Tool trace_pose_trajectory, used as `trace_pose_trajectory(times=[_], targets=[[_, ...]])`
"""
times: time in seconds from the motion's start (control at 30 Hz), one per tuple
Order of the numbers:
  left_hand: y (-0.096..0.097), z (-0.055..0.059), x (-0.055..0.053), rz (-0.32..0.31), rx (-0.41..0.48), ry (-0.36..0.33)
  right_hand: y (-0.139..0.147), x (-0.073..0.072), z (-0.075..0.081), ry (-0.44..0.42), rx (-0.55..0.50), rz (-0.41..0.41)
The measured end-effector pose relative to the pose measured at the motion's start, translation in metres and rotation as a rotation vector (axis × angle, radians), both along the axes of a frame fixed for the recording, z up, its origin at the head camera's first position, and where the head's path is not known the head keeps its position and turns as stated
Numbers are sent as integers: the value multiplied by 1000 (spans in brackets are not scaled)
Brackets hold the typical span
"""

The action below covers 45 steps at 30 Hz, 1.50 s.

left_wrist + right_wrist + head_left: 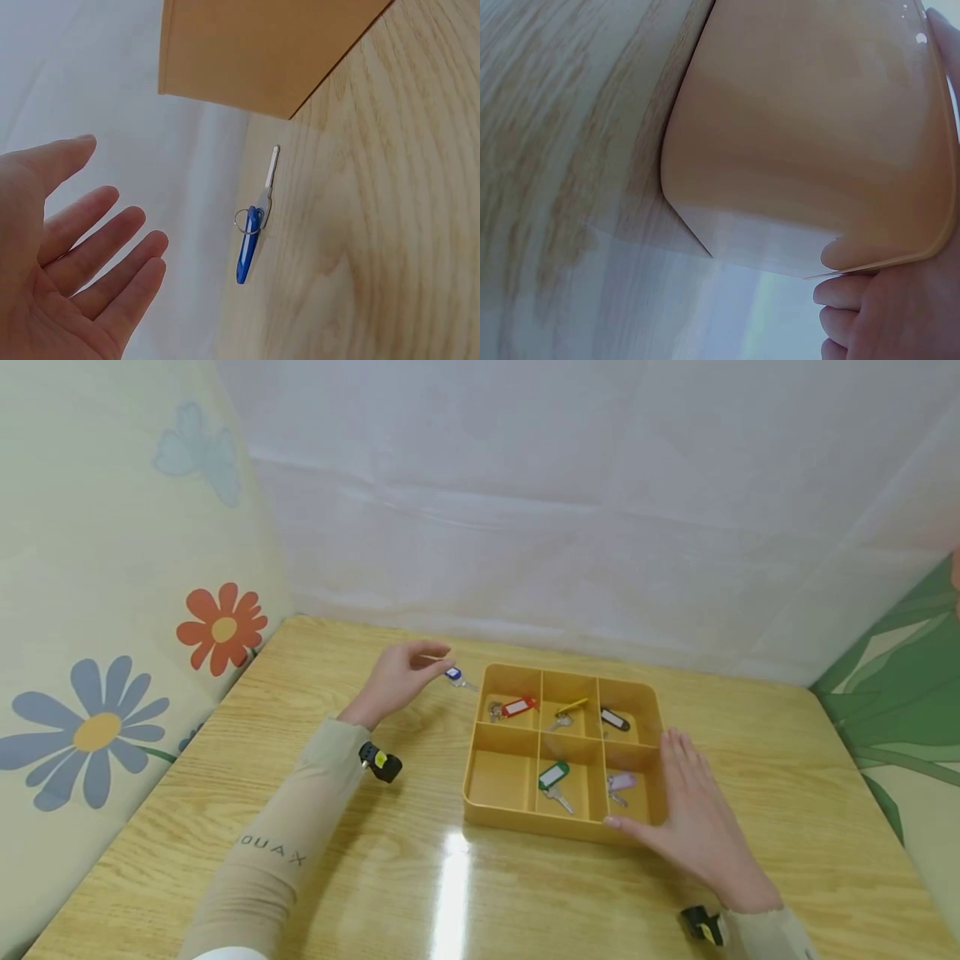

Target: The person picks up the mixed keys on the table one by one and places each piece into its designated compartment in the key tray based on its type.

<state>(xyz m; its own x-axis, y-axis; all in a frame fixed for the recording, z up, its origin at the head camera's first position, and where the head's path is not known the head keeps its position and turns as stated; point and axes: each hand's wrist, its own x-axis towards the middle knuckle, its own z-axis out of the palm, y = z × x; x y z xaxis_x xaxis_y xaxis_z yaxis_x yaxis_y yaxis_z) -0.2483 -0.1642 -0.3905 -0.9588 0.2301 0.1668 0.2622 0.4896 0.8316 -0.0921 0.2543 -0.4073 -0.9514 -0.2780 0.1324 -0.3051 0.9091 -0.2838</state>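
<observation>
A key with a blue tag (247,247) lies on the table, left of the yellow divided tray (540,820). Close beside that tag is my left hand (400,679); the left wrist view shows its fingers loosely bent, apart from the key. My right hand (697,822) rests against the tray's near right corner, thumb along the front rim and fingers extended along the right side. In the back row of compartments lie keys with a red tag (518,707), a yellow tag (572,704) and a black tag (615,719). The front row holds a green tag (553,775) and a lilac tag (622,781).
The front left compartment (501,779) shows a bare floor. Beneath everything is a wooden table (360,885) with a bright reflection near the front. A white cloth (525,568) hangs along its back edge, and flower-patterned panels (97,568) stand at the sides.
</observation>
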Motion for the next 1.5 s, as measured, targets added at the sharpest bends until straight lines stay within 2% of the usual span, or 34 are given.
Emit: trace_pose_trajectory(times=[0.37, 0.8, 1.23, 1.5], targets=[[-4, -8, 1, 24, -4, -17, 1, 0, -1, 1, -9, -3], [-9, -16, -8, 50, -28, -60, 1, -1, -3, 17, -6, 1], [-13, -8, -23, 64, -67, -51, 1, -1, -2, 5, 11, 3], [-11, 4, -32, 76, -99, -59, 0, -1, -2, 3, 7, 1]])
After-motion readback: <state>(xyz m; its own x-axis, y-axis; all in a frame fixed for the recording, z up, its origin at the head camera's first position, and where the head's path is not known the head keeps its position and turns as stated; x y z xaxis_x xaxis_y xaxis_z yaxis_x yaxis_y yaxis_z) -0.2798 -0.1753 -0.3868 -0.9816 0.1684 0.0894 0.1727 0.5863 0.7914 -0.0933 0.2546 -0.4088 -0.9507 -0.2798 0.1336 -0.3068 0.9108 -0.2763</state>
